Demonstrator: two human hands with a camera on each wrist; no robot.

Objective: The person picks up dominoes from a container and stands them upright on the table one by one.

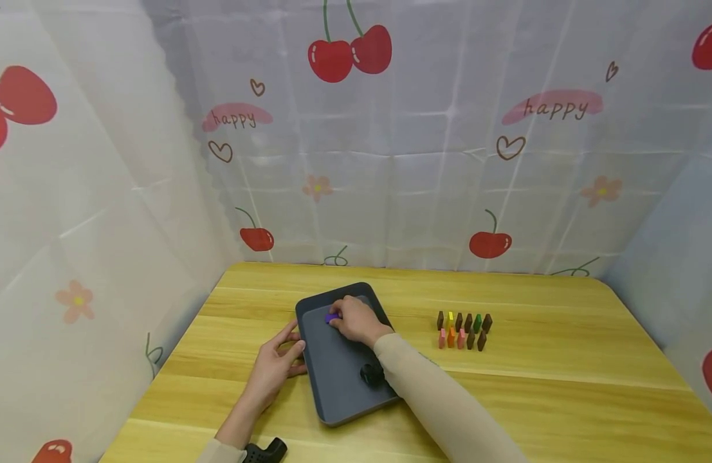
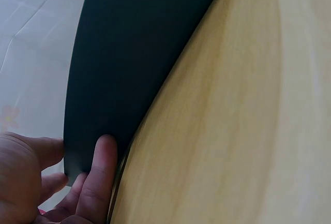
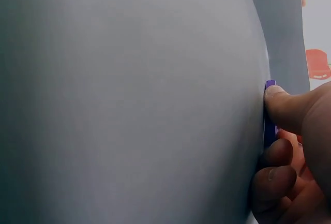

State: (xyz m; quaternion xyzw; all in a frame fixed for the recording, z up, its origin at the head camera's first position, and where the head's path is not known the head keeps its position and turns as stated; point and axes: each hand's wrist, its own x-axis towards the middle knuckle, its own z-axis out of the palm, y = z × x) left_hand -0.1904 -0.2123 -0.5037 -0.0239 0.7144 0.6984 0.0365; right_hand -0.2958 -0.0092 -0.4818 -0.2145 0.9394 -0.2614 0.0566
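My right hand (image 1: 358, 319) reaches into a dark grey rectangular tray (image 1: 335, 402) and pinches a small purple domino block (image 1: 331, 317) between thumb and fingers, near the tray's far left part. In the right wrist view, the purple block's thin edge (image 3: 270, 131) shows against the tray's floor; the fingers hide part of it. Along the tray's left side is my left hand (image 1: 273, 370), its fingertips touching the outer wall. The left wrist view shows these fingers (image 2: 103, 167) against the dark wall, not curled round it.
Right of the tray, several thin domino blocks stand upright in two rows on the wooden table (image 1: 564, 399), among them a green one (image 1: 478, 323) and an orange one (image 1: 451, 337). A cherry-print curtain (image 1: 390, 212) hangs behind the table.
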